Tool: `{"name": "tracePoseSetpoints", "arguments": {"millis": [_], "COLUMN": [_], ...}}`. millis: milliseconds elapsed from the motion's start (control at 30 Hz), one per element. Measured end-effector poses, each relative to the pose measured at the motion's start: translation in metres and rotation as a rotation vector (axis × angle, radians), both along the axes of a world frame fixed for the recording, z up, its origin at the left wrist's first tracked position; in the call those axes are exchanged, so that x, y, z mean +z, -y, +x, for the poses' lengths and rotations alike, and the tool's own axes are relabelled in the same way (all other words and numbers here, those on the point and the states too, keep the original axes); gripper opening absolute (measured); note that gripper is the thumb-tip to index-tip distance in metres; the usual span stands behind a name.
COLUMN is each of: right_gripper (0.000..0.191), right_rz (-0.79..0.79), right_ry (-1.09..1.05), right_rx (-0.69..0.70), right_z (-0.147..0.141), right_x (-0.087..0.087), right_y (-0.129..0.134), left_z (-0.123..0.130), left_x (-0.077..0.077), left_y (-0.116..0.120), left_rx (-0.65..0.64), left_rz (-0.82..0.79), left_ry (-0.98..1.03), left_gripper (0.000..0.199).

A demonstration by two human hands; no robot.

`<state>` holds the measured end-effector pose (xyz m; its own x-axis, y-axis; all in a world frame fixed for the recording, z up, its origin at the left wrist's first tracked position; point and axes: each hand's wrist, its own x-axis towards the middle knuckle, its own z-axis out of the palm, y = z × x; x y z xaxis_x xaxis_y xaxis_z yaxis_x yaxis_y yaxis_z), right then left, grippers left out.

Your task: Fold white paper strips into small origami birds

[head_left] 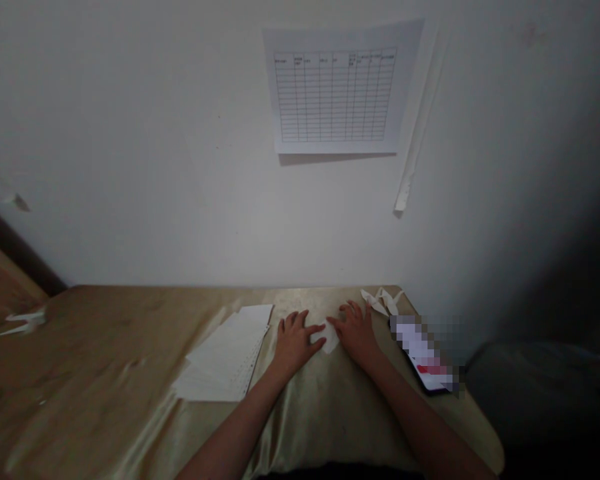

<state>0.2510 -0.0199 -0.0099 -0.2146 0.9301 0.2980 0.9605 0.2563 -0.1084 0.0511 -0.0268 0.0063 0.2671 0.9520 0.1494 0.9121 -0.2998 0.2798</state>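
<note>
A small piece of white paper (331,339), which looks folded, lies on the cloth-covered table between my two hands. My left hand (296,341) has thumb and index finger on the paper's left side, close together, while its other fingers spread over the cloth. From the right, my right hand (356,331) reaches in and its thumb tip touches the paper's upper edge. The other fingers of that hand are spread and rest on the table. To the left of my left hand lies a fanned stack of white paper sheets (227,357).
White folded paper pieces (380,301) lie at the back right corner, beside a phone (425,357) with a lit, partly blurred screen. Paper scraps (27,322) sit far left. A printed table sheet (337,93) hangs on the wall behind the satin tablecloth (130,360).
</note>
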Motion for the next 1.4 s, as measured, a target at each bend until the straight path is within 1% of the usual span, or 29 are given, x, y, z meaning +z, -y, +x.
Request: {"name": "tracePoseSetpoints", "arguments": {"millis": [167, 267, 333, 400, 467, 567, 667, 800, 933, 1100, 1267, 1400], "right_gripper": [0.036, 0.034, 0.032, 0.031, 0.028, 0.018, 0.014, 0.020, 0.030, 0.040, 0.034, 0.033], "right_rz": [0.034, 0.047, 0.053, 0.062, 0.059, 0.008, -0.025, -0.046, -0.055, -0.082, -0.090, -0.102], "right_ry": [-0.035, -0.056, -0.073, -0.101, -0.143, -0.221, -0.276, -0.251, -0.226, -0.242, -0.266, -0.278], "right_rx": [0.012, 0.001, -0.012, -0.011, 0.024, 0.102, 0.133, 0.162, 0.164, 0.182, 0.241, 0.247], "right_z": [0.001, -0.002, -0.004, -0.005, -0.006, -0.005, -0.003, -0.001, 0.000, 0.003, 0.006, 0.006], "right_x": [-0.007, -0.010, -0.009, -0.007, -0.004, 0.002, 0.008, 0.011, 0.007, 0.002, -0.001, 0.001], "right_y": [-0.001, -0.001, 0.000, 0.003, 0.006, 0.012, 0.017, 0.021, 0.021, 0.015, 0.010, 0.012], "left_z": [-0.007, -0.017, -0.024, -0.028, -0.030, -0.030, -0.031, -0.032, -0.032, -0.033, -0.036, -0.037], "left_x": [-0.006, -0.010, -0.012, -0.012, -0.010, -0.005, -0.001, 0.000, -0.002, -0.003, -0.001, 0.001], "left_y": [-0.005, -0.011, -0.013, -0.015, -0.015, -0.013, -0.012, -0.011, -0.011, -0.011, -0.013, -0.015], "left_rx": [-0.031, -0.123, -0.182, -0.229, -0.253, -0.268, -0.281, -0.296, -0.314, -0.316, -0.320, -0.322], "left_rz": [-0.021, -0.011, -0.013, -0.028, -0.039, -0.035, -0.019, -0.024, -0.036, -0.057, -0.069, -0.078], "left_ry": [0.035, 0.056, 0.068, 0.069, 0.060, 0.041, 0.027, 0.035, 0.078, 0.108, 0.098, 0.079], "left_gripper": [0.037, 0.036, 0.040, 0.043, 0.044, 0.041, 0.039, 0.034, 0.030, 0.034, 0.043, 0.042]}}
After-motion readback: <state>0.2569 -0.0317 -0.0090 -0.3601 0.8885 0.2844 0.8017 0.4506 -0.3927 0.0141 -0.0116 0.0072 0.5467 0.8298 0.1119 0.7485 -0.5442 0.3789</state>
